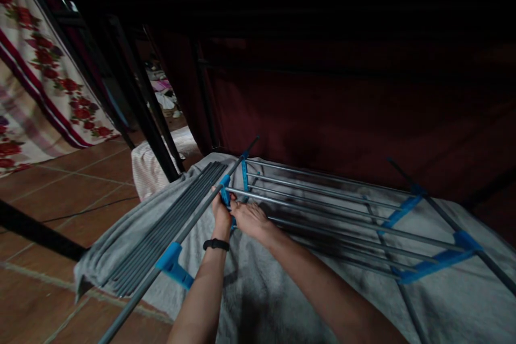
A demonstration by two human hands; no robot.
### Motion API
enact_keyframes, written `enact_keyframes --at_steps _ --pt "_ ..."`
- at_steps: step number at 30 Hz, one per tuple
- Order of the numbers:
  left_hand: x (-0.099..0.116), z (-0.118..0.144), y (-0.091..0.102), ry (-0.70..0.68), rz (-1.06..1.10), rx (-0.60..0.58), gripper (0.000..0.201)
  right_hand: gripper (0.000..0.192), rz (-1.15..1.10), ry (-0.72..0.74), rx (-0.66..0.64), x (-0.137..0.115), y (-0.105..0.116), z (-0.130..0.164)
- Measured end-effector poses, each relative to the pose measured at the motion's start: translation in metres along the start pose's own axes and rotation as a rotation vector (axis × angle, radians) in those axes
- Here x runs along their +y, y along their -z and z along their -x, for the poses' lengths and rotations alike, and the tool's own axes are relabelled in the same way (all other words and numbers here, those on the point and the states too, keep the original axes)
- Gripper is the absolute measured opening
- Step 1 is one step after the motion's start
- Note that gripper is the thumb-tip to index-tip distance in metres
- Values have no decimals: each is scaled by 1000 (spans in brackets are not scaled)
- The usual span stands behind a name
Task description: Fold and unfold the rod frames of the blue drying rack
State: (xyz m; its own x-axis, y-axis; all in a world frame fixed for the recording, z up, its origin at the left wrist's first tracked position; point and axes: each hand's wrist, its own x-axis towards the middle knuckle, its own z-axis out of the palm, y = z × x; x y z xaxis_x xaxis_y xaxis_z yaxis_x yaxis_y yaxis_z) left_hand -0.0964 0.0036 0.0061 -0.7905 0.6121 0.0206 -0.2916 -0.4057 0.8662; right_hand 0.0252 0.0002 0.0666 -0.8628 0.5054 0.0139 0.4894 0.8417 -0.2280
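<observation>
A partly assembled drying rack with grey metal tubes [306, 204] and blue plastic brackets lies on a grey blanket. My left hand [221, 212], with a black band [216, 245] on its wrist, is closed around a blue bracket [224, 189] on the long left pole [197, 221]. Against the same bracket, from the right, my right hand [250, 218] has its fingers bent and pressed together, beside the tube ends. Its fingertips are partly hidden. Nearer to me, another blue bracket [174, 264] sticks out from that pole.
Several loose grey tubes [169, 226] lie side by side on the blanket [278, 295], left of the pole. Blue brackets [437, 264] join the rack's right end. Dark posts [149, 91] rise at left, and a dark red cloth [346, 118] hangs behind. A flowered cloth [48, 75] hangs over the tiled floor.
</observation>
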Motion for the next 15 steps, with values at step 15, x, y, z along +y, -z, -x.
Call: enact_keyframes --at_steps 15 --pt "5 -1 0 32 6 -9 63 39 67 -111 41 -8 7 -3"
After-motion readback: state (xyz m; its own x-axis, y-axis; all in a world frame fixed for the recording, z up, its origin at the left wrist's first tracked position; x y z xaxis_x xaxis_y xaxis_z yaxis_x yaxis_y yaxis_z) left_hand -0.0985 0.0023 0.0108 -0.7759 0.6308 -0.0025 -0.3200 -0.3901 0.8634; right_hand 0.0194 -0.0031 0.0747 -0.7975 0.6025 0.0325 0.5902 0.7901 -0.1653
